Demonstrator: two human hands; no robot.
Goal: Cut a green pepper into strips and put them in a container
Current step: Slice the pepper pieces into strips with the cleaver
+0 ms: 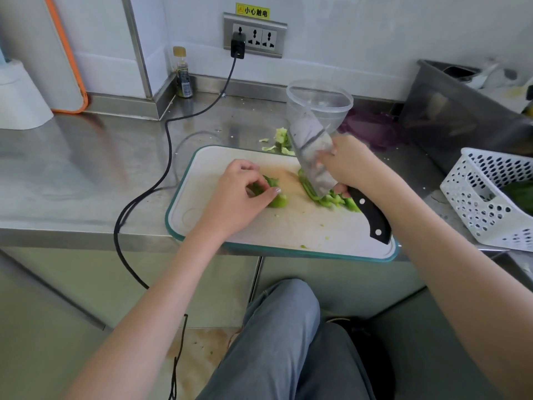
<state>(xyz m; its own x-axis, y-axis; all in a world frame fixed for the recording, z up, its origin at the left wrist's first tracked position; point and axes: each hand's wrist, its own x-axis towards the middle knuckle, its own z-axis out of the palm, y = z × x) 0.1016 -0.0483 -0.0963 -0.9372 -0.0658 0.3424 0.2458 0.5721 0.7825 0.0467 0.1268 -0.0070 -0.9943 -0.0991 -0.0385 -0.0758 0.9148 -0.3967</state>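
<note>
Green pepper piece point(272, 194) mid-frame on the white cutting board point(288, 226), pinned under the left hand point(242, 192), fingers point(272, 191) curled down onto it. Just right of it, a heap of cut strips point(331, 197) lying against the flat of the knife point(313, 157). Right hand point(350, 166) wrapped closed around the knife at the top of the black handle, blade tilted up and blurred, its lower edge at the strips. Clear plastic container point(318, 106) upright behind the board toward upper centre, apparently empty, though the blade hides part of it. Pepper core and scraps point(281, 141) on the steel bench point(86, 168) between board and container. White perforated basket point(487, 197) at the right edge, something green inside. Black cable point(161, 180) trailing from the wall socket across the bench left of the board.

Step in hand, by the look of it: slicing, roughly halfway, with one piece not yet cut. Next move likely calls for bringing the blade over to the held piece, left fingertips tucked back from the edge, then even cuts; transfer to the container after that.
</note>
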